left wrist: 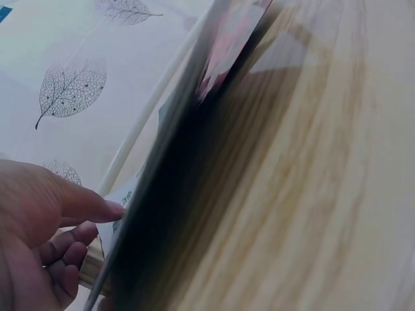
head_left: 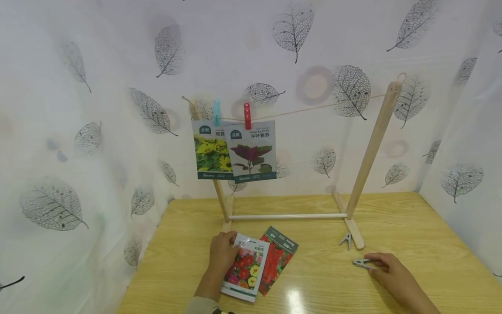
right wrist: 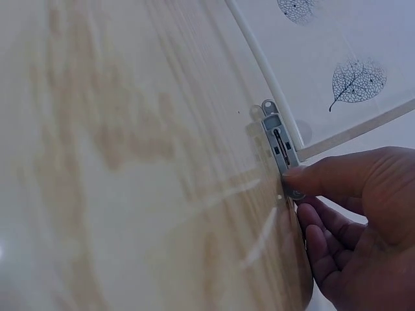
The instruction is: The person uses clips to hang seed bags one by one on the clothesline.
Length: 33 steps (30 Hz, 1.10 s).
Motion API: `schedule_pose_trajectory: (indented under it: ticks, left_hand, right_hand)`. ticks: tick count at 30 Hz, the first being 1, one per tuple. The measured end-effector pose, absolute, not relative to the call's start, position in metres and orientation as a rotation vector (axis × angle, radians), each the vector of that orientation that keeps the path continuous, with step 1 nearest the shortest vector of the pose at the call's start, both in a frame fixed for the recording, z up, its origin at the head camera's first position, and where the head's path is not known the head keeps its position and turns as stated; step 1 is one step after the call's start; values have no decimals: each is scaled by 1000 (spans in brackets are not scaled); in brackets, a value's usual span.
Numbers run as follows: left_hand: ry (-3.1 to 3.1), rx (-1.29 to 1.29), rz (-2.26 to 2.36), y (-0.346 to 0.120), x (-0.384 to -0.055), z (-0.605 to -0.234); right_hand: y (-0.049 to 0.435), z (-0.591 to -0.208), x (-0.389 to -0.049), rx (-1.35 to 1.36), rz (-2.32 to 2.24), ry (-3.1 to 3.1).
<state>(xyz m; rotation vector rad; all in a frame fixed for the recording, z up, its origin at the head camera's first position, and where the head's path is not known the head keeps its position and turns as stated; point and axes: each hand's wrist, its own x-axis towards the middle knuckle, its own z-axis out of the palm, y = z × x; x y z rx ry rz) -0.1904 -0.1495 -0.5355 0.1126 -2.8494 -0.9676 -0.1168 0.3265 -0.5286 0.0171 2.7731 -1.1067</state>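
Observation:
My left hand (head_left: 223,255) pinches the left edge of a seed packet (head_left: 246,268) with red, pink and yellow flowers on it. Part of a second seed packet (head_left: 279,255), with red flowers and a green band, is hidden under the first. In the left wrist view the held packet appears nearly edge-on, its thin side dark. To the right, my right hand (head_left: 394,277) pinches a grey clothespin (right wrist: 279,142) between thumb and fingers, low over the table. Another grey clothespin (head_left: 346,241) stands by the foot of the wooden frame.
A string (head_left: 313,109) spans the frame's two wooden posts (head_left: 374,148). Blue (head_left: 217,113) and red (head_left: 247,117) clothespins hold a yellow-flower packet (head_left: 211,155) and a purple-leaf packet (head_left: 252,155), overlapping. A white bar (head_left: 288,216) joins the posts low down. Leaf-patterned sheeting (head_left: 251,48) surrounds the table.

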Motion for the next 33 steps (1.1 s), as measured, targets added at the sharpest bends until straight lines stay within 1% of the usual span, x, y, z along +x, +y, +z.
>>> schedule_pose_trajectory:
  ticks: [16,33]
  left_hand:
    - [-2792,189,-1063,-149,-192,-533]
    - [-2717,238,-1347,-154,-193,-528]
  right_hand:
    - [324,-526,-115,58,-1126,2736]
    - [324,-520,-120,59,-1124,2686]
